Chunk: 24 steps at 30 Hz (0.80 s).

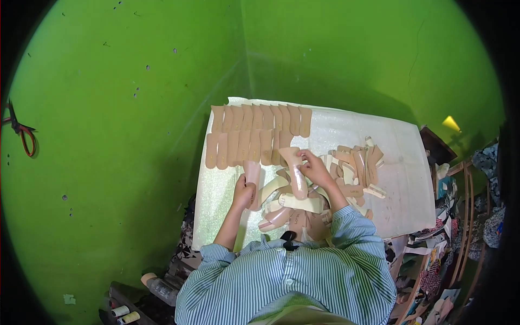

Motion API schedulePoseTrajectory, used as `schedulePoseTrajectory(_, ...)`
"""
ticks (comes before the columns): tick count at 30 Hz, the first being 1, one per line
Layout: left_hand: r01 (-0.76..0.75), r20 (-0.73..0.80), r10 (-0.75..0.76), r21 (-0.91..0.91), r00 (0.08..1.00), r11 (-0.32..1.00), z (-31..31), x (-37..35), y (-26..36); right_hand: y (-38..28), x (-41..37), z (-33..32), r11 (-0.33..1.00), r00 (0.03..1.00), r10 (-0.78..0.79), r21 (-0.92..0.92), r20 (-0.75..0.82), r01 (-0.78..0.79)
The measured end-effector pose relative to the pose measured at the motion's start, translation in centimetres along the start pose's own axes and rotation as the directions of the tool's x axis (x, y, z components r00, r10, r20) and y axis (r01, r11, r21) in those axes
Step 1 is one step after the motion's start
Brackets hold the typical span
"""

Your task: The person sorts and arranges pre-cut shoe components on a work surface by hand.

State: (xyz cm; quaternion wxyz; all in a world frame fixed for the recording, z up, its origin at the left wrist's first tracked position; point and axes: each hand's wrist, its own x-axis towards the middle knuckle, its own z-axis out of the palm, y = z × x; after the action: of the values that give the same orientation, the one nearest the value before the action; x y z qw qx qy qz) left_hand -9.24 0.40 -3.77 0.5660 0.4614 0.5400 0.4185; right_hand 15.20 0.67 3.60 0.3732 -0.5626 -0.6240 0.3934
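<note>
My left hand point(244, 190) is closed round a tan shoe insole point(252, 172), held upright over the left part of the table. Between the fingers of my right hand point(314, 167) is another tan insole point(296, 176), its lower part shiny. Beyond both hands, tan insoles point(238, 118) lie side by side in two rows on the white table cover. Below my right hand is a loose heap of insoles point(303, 205), some tan side up and others showing a cream side. Small print shows on some of them.
A second pile of insoles point(360, 165) lies to the right on the white-covered table point(401, 157). Green walls meet behind it. Scissors point(24, 135) hang on the left wall. Shelves with fabric point(447, 216) stand at right; thread spools point(127, 316) sit at lower left.
</note>
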Motion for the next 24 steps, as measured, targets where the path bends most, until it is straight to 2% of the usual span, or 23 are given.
schedulePoseTrajectory(2, -0.085, -0.013, 0.085, 0.002, 0.996, 0.996, 0.5, 0.7, -1.0, 0.5, 0.2, 0.4, 0.997, 1.000, -0.010, -0.075, 0.007, 0.011)
schedulePoseTrajectory(3, -0.135, -0.046, 0.136, 0.013, 0.990, 0.991, 0.9, 1.2, -1.6, 1.3, 0.4, 0.6, 0.995, 0.998, 0.061, -0.078, 0.025, -0.059)
schedulePoseTrajectory(4, -0.139, -0.038, 0.139, 0.007, 0.990, 0.990, 1.2, 1.4, -1.2, 1.4, 0.4, 0.8, 0.995, 0.998, 0.062, -0.085, 0.017, -0.061)
schedulePoseTrajectory(6, 0.011, -0.020, -0.012, -0.043, 1.000, 0.999, 1.4, 1.1, -1.0, 2.0, 0.1, 1.6, 0.998, 0.999, -0.039, -0.046, -0.028, 0.038)
schedulePoseTrajectory(7, 0.038, -0.024, -0.039, -0.044, 0.999, 0.998, 1.5, 1.1, -0.7, 1.5, 0.0, 1.6, 1.000, 1.000, 0.000, -0.023, -0.018, -0.001)
schedulePoseTrajectory(11, 0.029, 0.027, -0.027, -0.080, 0.999, 0.996, 1.7, 1.5, -1.0, 2.0, 0.4, 1.7, 0.999, 0.999, 0.046, 0.013, -0.007, -0.046)
schedulePoseTrajectory(13, 0.055, 0.065, -0.051, -0.061, 0.997, 0.997, 1.9, 2.1, -1.4, 3.3, 1.1, 1.7, 0.983, 0.994, 0.065, 0.178, -0.087, -0.048)
schedulePoseTrajectory(14, 0.059, 0.062, -0.055, -0.061, 0.997, 0.996, 2.2, 2.4, -1.5, 3.9, 1.5, 1.6, 0.982, 0.994, 0.067, 0.179, -0.083, -0.051)
schedulePoseTrajectory(16, -0.090, 0.053, 0.098, -0.127, 0.994, 0.988, 3.0, 3.0, -1.5, 5.0, 2.3, 1.4, 0.967, 0.989, 0.056, 0.254, -0.134, -0.021)
schedulePoseTrajectory(18, -0.083, 0.065, 0.094, -0.145, 0.994, 0.986, 3.9, 3.1, 0.1, 5.1, 2.7, 1.3, 0.949, 0.983, 0.088, 0.312, -0.162, -0.034)
schedulePoseTrajectory(20, -0.070, 0.087, 0.085, -0.165, 0.992, 0.984, 3.9, 3.3, 0.4, 5.7, 3.0, 0.9, 0.980, 0.974, 0.076, 0.198, -0.214, -0.033)
schedulePoseTrajectory(22, 0.010, 0.104, 0.006, -0.154, 0.995, 0.988, 4.2, 3.8, 0.3, 5.9, 3.4, 0.2, 0.982, 0.971, 0.081, 0.182, -0.225, -0.040)
schedulePoseTrajectory(24, 0.007, 0.119, 0.016, -0.190, 0.993, 0.982, 4.3, 3.8, 0.3, 5.3, 4.2, -0.8, 0.992, 0.974, 0.117, 0.063, -0.196, -0.106)
